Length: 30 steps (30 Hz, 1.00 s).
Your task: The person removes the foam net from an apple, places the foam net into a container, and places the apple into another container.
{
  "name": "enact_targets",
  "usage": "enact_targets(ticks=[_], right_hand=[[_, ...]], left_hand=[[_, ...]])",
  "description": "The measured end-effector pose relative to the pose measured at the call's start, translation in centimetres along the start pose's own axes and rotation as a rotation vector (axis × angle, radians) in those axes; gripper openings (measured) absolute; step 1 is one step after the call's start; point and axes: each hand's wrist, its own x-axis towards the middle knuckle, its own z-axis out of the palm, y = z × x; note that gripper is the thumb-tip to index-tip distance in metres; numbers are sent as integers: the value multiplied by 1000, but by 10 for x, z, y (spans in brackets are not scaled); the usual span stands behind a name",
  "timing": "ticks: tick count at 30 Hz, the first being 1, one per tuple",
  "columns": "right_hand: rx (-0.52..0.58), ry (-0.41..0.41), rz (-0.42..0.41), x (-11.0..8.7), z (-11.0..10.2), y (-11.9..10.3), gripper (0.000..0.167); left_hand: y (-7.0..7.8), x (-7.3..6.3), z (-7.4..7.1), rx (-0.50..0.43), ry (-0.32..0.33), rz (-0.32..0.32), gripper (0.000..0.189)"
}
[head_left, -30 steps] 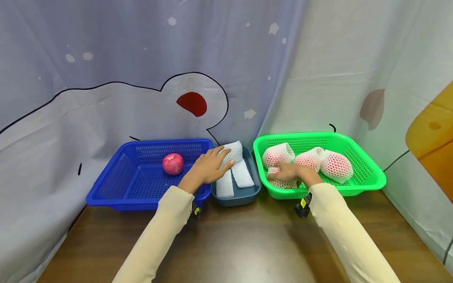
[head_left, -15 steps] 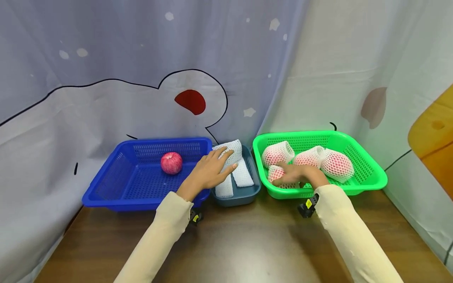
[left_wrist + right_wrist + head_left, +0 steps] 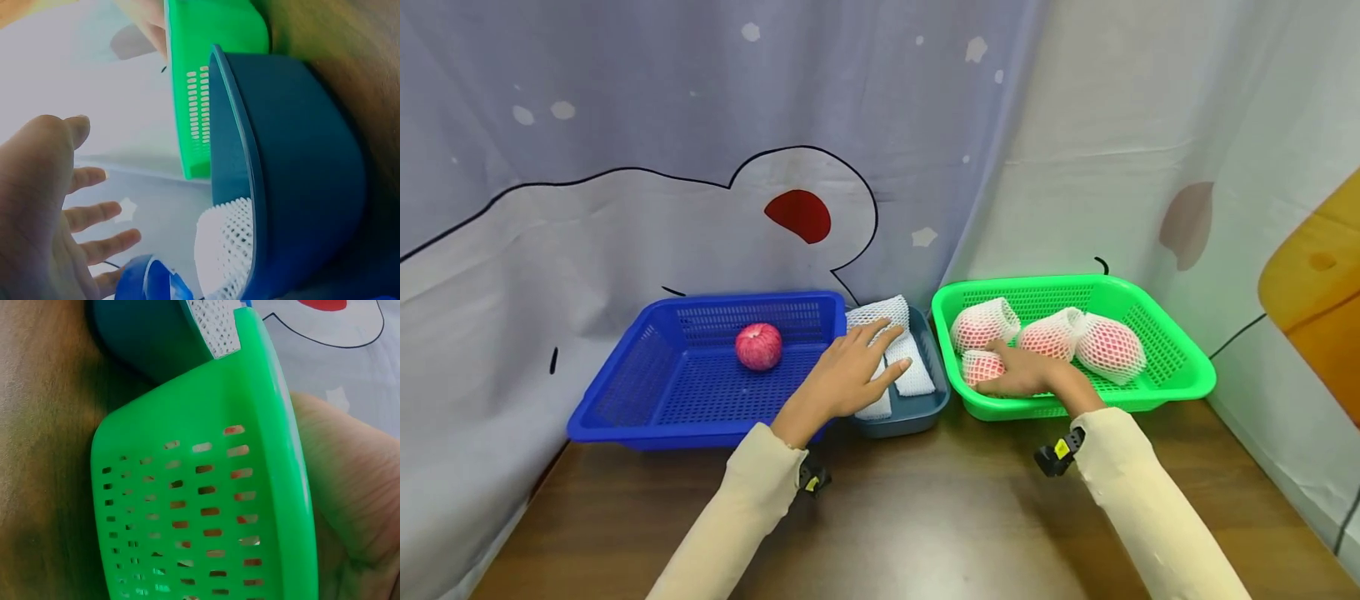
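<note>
In the head view my left hand (image 3: 846,371), fingers spread, hovers over the small grey-blue bin (image 3: 938,392), which holds white foam net sleeves (image 3: 916,371). The left wrist view shows that hand (image 3: 53,219) apart from the bin's rim, with nothing in its fingers. My right hand (image 3: 1030,372) reaches low into the green basket (image 3: 1180,367). Its thumb and a finger lie beside a foam-netted apple (image 3: 979,367) at the front left; its other fingers are hidden. More netted apples (image 3: 985,323) lie around it. A bare red apple (image 3: 758,347) sits in the blue basket (image 3: 700,433).
All three containers stand side by side at the back of the brown wooden table (image 3: 917,517). A patterned curtain (image 3: 662,225) hangs right behind them. In the right wrist view the green basket's slotted wall (image 3: 200,506) hides most of the right hand.
My right hand has drawn back slightly to the right, its fingers loosening, and more of the front-left netted apple shows. My left hand has shifted slightly down over the bin, fingers still spread.
</note>
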Motion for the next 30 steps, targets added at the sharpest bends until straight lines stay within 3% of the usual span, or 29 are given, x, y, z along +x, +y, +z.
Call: enact_targets(ticks=[15,30], right_hand=[[48,205,-43,-18,-2,19,86],[116,373,-81,-25,0,15,85]], left_hand=[[14,-12,10,-26,41,73,60],[19,-22,20,-65,91,113,58]])
